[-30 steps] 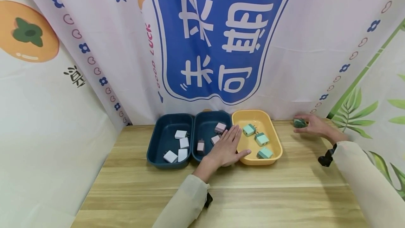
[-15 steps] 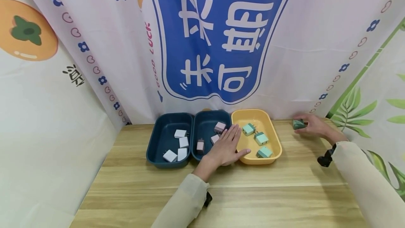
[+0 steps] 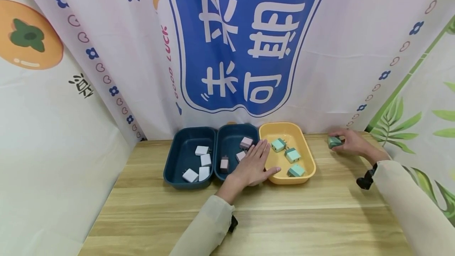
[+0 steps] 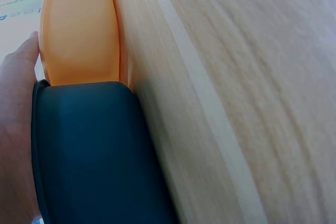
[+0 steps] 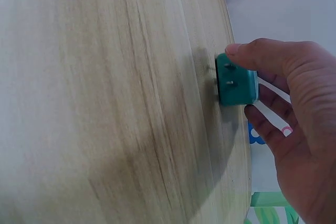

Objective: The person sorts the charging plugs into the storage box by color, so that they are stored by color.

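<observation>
At the table's back right, my right hand (image 3: 353,143) pinches a green charger plug (image 3: 335,142) between thumb and fingers. The right wrist view shows the plug's (image 5: 237,81) two metal prongs facing the camera, with its shadow on the wood beside it. My left hand (image 3: 251,165) lies with straight fingers across the front right part of the middle dark blue bin (image 3: 221,137), its thumb over the rim of the yellow bin (image 3: 310,169). Several pink charger plugs (image 3: 224,164) sit in the middle bin, partly hidden by that hand. Green charger plugs (image 3: 292,155) lie in the yellow bin.
Another dark blue bin (image 3: 170,165) on the left holds several white charger plugs (image 3: 205,160). All the bins stand side by side near the back edge of the wooden table (image 3: 270,220). A printed curtain (image 3: 320,70) hangs right behind them.
The green plug has tilted slightly in my right hand, showing more of a lighter face. My left hand stays in place on the bins.
</observation>
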A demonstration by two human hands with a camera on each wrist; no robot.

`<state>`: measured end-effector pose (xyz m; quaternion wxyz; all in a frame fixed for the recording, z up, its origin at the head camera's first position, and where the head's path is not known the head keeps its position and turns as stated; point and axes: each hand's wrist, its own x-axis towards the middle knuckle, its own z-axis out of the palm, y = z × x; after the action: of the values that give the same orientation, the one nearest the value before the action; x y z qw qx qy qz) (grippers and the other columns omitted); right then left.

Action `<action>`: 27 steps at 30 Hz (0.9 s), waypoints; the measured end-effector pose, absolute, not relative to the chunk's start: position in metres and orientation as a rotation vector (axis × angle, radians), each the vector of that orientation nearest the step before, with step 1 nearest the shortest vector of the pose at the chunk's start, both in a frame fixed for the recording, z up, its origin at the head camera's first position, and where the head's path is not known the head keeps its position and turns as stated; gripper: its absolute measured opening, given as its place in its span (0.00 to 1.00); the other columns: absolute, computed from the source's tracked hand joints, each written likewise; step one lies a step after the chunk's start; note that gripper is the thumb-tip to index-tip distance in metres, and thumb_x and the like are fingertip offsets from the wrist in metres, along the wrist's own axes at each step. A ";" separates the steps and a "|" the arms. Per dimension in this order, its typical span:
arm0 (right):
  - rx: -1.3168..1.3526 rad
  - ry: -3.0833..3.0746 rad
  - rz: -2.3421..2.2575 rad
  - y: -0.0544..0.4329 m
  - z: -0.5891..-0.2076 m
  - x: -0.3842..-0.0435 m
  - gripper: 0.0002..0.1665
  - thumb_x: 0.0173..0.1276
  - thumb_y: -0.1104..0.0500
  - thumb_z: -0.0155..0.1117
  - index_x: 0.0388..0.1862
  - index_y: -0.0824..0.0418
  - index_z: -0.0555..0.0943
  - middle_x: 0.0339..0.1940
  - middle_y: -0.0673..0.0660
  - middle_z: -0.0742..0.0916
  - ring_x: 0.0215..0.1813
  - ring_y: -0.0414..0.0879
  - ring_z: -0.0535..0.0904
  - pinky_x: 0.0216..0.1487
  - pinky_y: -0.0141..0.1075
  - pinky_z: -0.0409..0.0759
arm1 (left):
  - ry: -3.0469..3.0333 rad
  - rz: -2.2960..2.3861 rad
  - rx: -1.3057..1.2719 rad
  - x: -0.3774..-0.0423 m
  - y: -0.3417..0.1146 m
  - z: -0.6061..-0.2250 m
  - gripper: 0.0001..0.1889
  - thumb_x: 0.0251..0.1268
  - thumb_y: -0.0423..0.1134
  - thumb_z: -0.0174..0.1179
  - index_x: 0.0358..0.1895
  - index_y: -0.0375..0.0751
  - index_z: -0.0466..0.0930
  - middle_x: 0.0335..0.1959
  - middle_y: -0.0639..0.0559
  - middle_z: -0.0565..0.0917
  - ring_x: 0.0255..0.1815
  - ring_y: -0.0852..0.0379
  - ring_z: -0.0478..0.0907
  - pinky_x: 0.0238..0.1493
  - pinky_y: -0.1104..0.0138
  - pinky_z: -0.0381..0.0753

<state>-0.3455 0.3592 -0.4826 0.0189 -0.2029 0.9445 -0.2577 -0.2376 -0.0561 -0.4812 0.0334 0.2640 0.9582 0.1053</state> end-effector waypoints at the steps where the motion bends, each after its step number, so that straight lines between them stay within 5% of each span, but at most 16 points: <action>1: -0.634 2.937 -0.791 0.359 -0.483 -0.345 0.33 0.58 0.63 0.83 0.62 0.72 0.83 0.60 0.76 0.84 0.57 0.69 0.81 0.57 0.63 0.80 | 2.947 0.324 0.811 -0.237 -0.056 -0.481 0.50 0.79 0.75 0.35 0.88 0.43 0.37 0.90 0.48 0.39 0.89 0.56 0.31 0.88 0.57 0.35; 7: -0.640 2.960 -0.769 0.359 -0.486 -0.345 0.32 0.57 0.63 0.84 0.61 0.70 0.85 0.56 0.72 0.86 0.54 0.63 0.82 0.53 0.51 0.80 | 2.937 0.313 0.802 -0.237 -0.056 -0.481 0.50 0.79 0.75 0.34 0.88 0.46 0.33 0.90 0.52 0.34 0.89 0.57 0.29 0.87 0.59 0.33; 27: -0.643 2.889 -0.822 0.357 -0.488 -0.338 0.30 0.59 0.61 0.84 0.59 0.70 0.86 0.55 0.70 0.88 0.52 0.58 0.84 0.47 0.40 0.84 | 2.951 0.332 0.831 -0.237 -0.057 -0.481 0.50 0.80 0.74 0.36 0.88 0.42 0.38 0.90 0.49 0.38 0.89 0.55 0.32 0.87 0.58 0.33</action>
<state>-0.3377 0.3573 -0.4878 0.0350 -0.2092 0.9399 -0.2674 -0.2371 -0.0567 -0.4815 0.0292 0.2693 0.9566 0.1078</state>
